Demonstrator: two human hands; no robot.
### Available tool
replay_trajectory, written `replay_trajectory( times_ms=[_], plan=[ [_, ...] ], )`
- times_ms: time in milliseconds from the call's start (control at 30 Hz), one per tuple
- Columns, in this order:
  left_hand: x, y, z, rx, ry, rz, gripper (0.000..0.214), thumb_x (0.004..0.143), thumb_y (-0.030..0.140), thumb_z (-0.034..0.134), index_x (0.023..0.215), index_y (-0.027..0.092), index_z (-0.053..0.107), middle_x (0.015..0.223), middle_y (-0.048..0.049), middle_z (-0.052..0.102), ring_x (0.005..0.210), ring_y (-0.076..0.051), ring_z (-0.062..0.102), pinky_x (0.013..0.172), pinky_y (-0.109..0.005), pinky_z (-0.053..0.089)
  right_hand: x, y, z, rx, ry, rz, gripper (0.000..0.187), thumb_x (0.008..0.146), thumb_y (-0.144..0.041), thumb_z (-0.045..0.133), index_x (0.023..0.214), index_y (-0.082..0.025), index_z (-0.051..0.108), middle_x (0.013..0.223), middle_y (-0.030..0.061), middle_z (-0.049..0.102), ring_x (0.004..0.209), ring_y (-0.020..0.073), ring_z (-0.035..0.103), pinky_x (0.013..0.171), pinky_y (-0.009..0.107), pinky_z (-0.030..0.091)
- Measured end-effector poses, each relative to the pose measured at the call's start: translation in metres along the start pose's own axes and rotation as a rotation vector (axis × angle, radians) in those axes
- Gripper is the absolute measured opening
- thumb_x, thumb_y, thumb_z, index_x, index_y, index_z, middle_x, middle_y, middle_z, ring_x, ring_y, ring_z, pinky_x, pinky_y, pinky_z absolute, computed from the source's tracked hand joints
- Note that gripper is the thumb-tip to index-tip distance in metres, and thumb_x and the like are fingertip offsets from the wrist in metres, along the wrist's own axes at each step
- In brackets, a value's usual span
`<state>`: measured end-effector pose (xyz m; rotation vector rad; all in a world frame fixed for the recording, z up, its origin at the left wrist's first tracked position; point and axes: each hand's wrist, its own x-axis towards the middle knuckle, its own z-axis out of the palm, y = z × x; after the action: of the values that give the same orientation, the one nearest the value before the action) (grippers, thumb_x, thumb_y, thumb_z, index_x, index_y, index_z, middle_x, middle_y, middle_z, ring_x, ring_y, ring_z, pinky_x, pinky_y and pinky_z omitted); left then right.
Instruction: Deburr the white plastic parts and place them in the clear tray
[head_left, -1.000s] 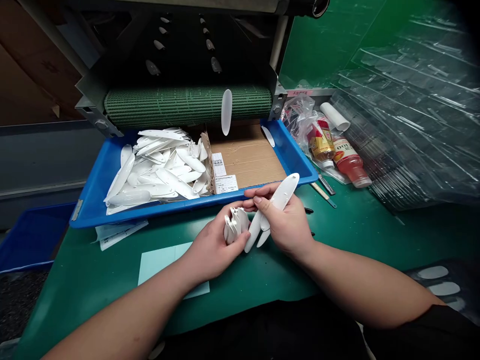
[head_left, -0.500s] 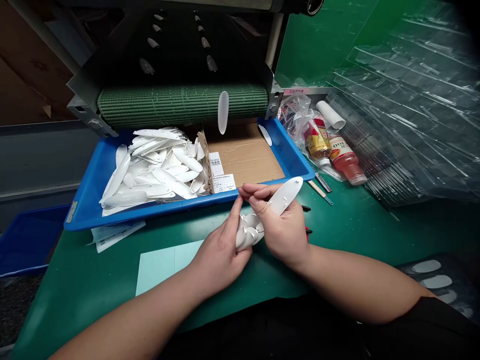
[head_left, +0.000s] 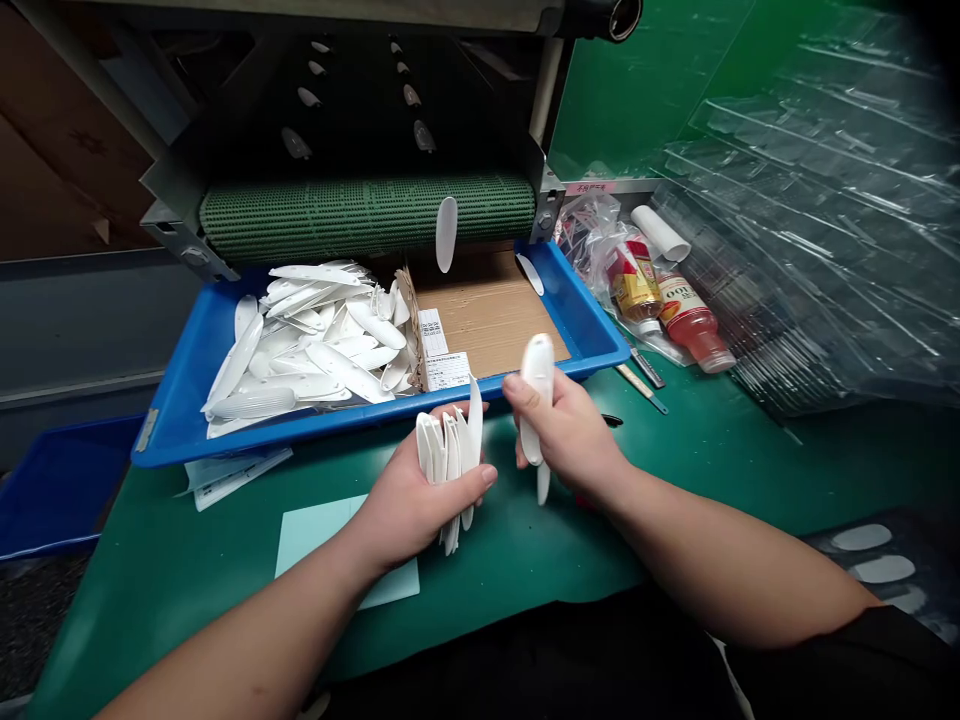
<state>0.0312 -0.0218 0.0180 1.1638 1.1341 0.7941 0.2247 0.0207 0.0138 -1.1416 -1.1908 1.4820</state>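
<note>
My left hand point(head_left: 409, 505) is closed round a stack of several flat white oval plastic parts point(head_left: 448, 455), held upright over the green table. My right hand point(head_left: 570, 435) grips a few white plastic parts point(head_left: 537, 385), standing nearly vertical, just right of the stack. The two hands are apart. Behind them a blue tray point(head_left: 225, 340) holds a heap of white plastic parts point(head_left: 315, 335) on its left and a brown cardboard sheet point(head_left: 487, 310) on its right. One white part point(head_left: 445, 233) hangs at the edge of the green conveyor belt point(head_left: 360, 210).
Two sauce bottles point(head_left: 664, 300) in a plastic bag lie right of the tray, with a white roll point(head_left: 660, 232) and small tools point(head_left: 643, 378). Clear plastic trays point(head_left: 817, 220) pile up at the right. A pale blue sheet point(head_left: 330, 535) lies on the green table.
My hands have drawn apart. The left one turned its stack upright; the right one swung its parts from slanting to nearly vertical.
</note>
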Motion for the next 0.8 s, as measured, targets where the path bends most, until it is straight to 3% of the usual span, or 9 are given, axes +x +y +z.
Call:
replay_trajectory(
  times_ms=[100, 267, 433, 600, 700, 800],
  plan=[
    [0.002, 0.002, 0.001, -0.158, -0.036, -0.009, 0.066, 0.082, 0.040, 0.084, 0.136, 0.019, 0.051, 0.093, -0.0027, 0.068, 0.069, -0.017, 0.068, 0.065, -0.032, 0.061, -0.003, -0.001, 0.003, -0.050, -0.067, 0.002, 0.047, 0.086, -0.063, 0.078, 0.089, -0.021, 0.057, 0.063, -0.0053, 0.060, 0.047, 0.0103, 0.051, 0.041, 0.021, 0.036],
    [0.003, 0.000, 0.004, -0.239, -0.043, -0.060, 0.061, 0.081, 0.037, 0.086, 0.128, 0.016, 0.054, 0.105, -0.0089, 0.071, 0.078, -0.021, 0.074, 0.071, -0.035, 0.065, -0.007, 0.002, 0.012, 0.075, -0.103, -0.028, 0.044, 0.093, -0.062, 0.071, 0.086, -0.020, 0.059, 0.065, -0.0025, 0.063, 0.053, 0.0117, 0.053, 0.048, 0.023, 0.041],
    [0.002, -0.001, 0.008, -0.170, -0.085, -0.009, 0.058, 0.085, 0.042, 0.082, 0.130, 0.017, 0.055, 0.107, -0.0102, 0.073, 0.090, -0.025, 0.074, 0.082, -0.041, 0.066, -0.012, 0.008, 0.021, 0.120, -0.028, -0.007, 0.043, 0.089, -0.063, 0.074, 0.090, -0.021, 0.066, 0.074, -0.0014, 0.065, 0.055, 0.0124, 0.054, 0.049, 0.025, 0.044],
    [0.001, -0.003, 0.005, 0.014, -0.056, 0.111, 0.045, 0.091, 0.044, 0.077, 0.125, 0.019, 0.060, 0.107, -0.0077, 0.073, 0.099, -0.025, 0.071, 0.096, -0.041, 0.060, -0.010, 0.011, 0.024, 0.114, 0.009, -0.012, 0.052, 0.081, -0.059, 0.084, 0.114, -0.025, 0.062, 0.070, -0.0041, 0.059, 0.058, 0.0147, 0.053, 0.052, 0.026, 0.044],
    [0.002, -0.002, 0.005, 0.008, -0.074, 0.110, 0.041, 0.092, 0.042, 0.075, 0.123, 0.020, 0.060, 0.104, -0.0065, 0.073, 0.099, -0.024, 0.072, 0.093, -0.038, 0.060, -0.010, 0.012, 0.024, 0.071, 0.015, -0.009, 0.048, 0.081, -0.058, 0.085, 0.104, -0.024, 0.060, 0.065, -0.0061, 0.052, 0.055, 0.0136, 0.048, 0.049, 0.026, 0.041],
    [0.002, -0.001, 0.005, -0.018, -0.048, 0.118, 0.043, 0.092, 0.041, 0.076, 0.125, 0.020, 0.059, 0.115, -0.0071, 0.073, 0.106, -0.024, 0.071, 0.093, -0.035, 0.059, -0.013, 0.015, 0.023, 0.006, -0.005, -0.070, 0.042, 0.083, -0.054, 0.085, 0.101, -0.023, 0.062, 0.074, -0.0039, 0.057, 0.063, 0.0134, 0.053, 0.054, 0.025, 0.045]
  ],
)
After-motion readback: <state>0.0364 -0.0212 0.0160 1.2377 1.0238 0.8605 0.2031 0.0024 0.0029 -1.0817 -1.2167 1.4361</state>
